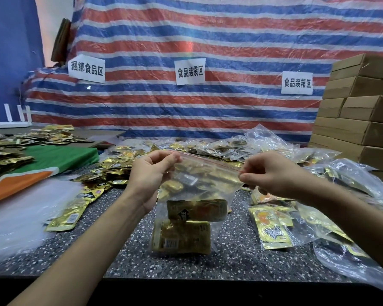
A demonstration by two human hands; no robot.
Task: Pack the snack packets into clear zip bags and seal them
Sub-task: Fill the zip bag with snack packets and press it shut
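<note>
Clear plastic zip bag (199, 191) of gold foil snack packets (181, 237), mouth ends pinched taut between left hand (150, 171) and right hand (272, 173) fingers (247, 173), likely for sealing.

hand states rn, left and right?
left hand: pinches top left corner of the zip bag.
right hand: pinches its top right corner.

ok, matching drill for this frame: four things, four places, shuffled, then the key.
1 zip bag
2 cardboard boxes
3 green and orange sheet
4 paper signs

a stacked at far right
b stuck on the striped tarp
c pinched between left hand and right hand
d lying flat at left

Pairs: 1-c, 2-a, 3-d, 4-b
</note>
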